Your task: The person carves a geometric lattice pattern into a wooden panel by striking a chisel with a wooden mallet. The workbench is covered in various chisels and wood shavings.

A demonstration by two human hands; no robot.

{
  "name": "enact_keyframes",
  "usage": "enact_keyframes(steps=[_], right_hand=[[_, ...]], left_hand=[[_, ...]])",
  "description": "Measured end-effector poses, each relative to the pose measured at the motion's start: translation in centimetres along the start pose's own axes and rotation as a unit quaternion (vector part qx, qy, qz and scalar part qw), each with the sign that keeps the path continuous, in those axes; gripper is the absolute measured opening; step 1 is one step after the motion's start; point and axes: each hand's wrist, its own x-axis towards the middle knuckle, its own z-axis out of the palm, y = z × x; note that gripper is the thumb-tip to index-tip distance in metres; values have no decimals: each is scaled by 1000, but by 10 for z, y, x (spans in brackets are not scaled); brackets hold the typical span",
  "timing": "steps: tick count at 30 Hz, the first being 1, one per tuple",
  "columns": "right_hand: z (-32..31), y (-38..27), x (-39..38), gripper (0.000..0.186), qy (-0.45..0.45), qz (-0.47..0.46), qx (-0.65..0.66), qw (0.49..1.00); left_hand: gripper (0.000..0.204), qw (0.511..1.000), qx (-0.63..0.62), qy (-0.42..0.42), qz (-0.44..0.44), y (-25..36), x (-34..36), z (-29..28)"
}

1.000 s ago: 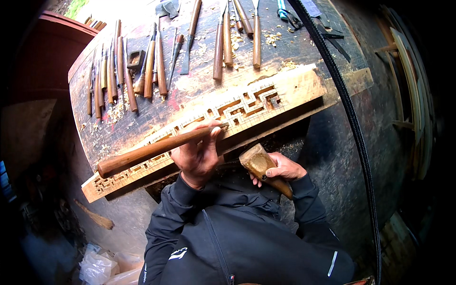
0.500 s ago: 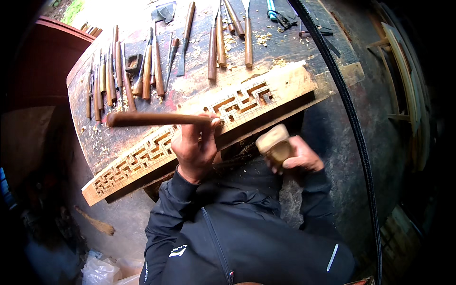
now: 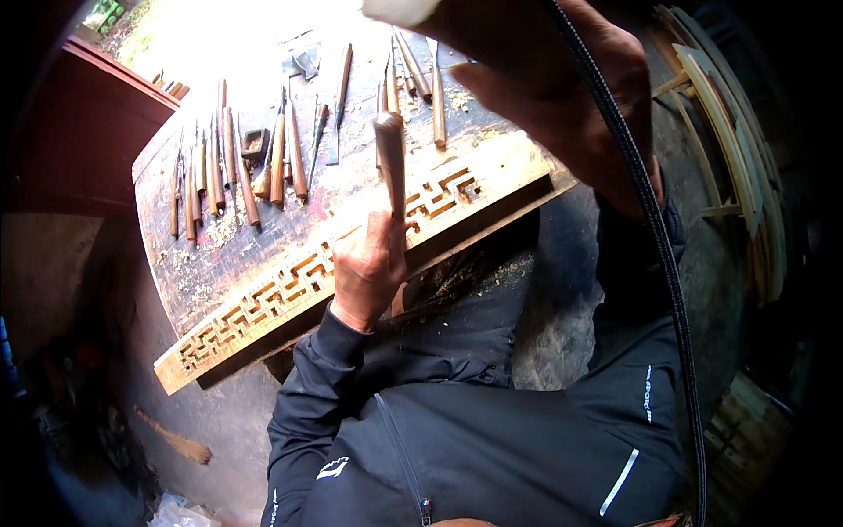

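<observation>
My left hand (image 3: 367,268) is closed round a wooden-handled chisel (image 3: 391,158), which stands nearly upright over a long pale board (image 3: 514,162) carved with a stepped, grooved pattern. The chisel's tip is hidden behind my fingers. My right hand (image 3: 606,114) is raised high at the upper right, gripping a wooden mallet (image 3: 474,39), dark and blurred at the top of the picture, above and right of the chisel's handle. The board lies slanting along the near edge of the worn bench.
Many chisels (image 3: 277,158) lie in rows on the bench (image 3: 162,263) among shavings, with a small dark box (image 3: 255,145). A black cable (image 3: 667,263) hangs down the right. Thin boards (image 3: 738,167) lean at the right; a straw brush (image 3: 180,439) lies at lower left.
The chisel has swung from slanting leftward to nearly upright in my left hand. My right hand has lifted the mallet from near my lap to high at the upper right.
</observation>
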Motion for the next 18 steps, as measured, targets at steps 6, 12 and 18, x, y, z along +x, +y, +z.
enact_keyframes(steps=[6, 12, 18], right_hand=[[-6, -14, 24, 63, 6, -73, -37, 997], [-10, -28, 33, 63, 26, -119, -68, 990], [10, -22, 31, 65, 54, -167, -117, 978]], left_hand=[[17, 1000, 9, -1, 3, -3, -1, -2], [14, 999, 36, 4, 39, -7, -1, 1], [14, 999, 37, -6, 34, -11, -8, 3]])
